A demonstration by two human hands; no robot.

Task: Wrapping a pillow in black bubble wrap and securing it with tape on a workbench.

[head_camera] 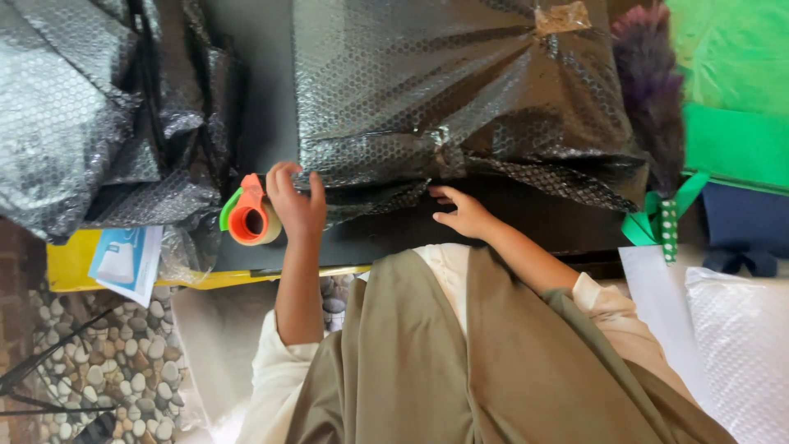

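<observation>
A: We see our left hand (294, 205) at the near edge of the big parcel wrapped in dark bubble wrap (452, 99), with the fingers (283, 174) curled over the wrap's gathered hem. Just beside that hand, touching it, stands the tape dispenser (251, 215), orange with a green tab and a roll of brown tape on it.

B: And our right hand (464, 215) lies further along the same edge. Its fingers (442, 194) are spread and fairly flat, the tips pressing the loose fold of wrap down; they grip nothing.

A: Whether the left fingers actually hold the dispenser, we cannot tell. The parcel rests on a dark desk (263, 82), and a patch of brown tape (561, 16) sits on its far side.

B: More crumpled bubble wrap (74, 107) lies heaped to the left, over a yellow board (70, 265) with a light blue leaflet (123, 259). A purple feather duster (653, 90) lies to the right, beside a green sheet (731, 82). Pebble flooring (99, 370) shows below.
</observation>
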